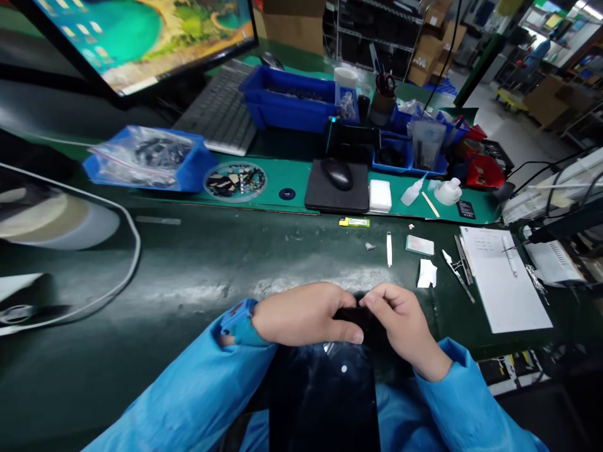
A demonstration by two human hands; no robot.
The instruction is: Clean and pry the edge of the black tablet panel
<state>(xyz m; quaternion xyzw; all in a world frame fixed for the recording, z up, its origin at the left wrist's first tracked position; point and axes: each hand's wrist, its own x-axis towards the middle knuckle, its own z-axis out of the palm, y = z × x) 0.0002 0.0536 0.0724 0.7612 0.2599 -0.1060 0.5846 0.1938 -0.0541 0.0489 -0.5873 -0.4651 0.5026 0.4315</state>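
A black glossy tablet-like device (325, 395) lies lengthwise between my arms at the near edge of the dark green bench (198, 270). My left hand (301, 314) grips its far end with fingers curled over the top and the thumb on the screen. My right hand (400, 323) pinches the same far end from the right. Both wrists come out of blue sleeves, and a blue strap (240, 320) sits on the left wrist.
Beyond my hands lie a white stick (389, 249), tweezers (456, 271), a small white pad (419, 245), a paper sheet with a pen (499, 276). Further back: mouse on a pad (336, 174), blue bins (287, 97), keyboard (221, 113), monitor (141, 37), round tray of parts (235, 181).
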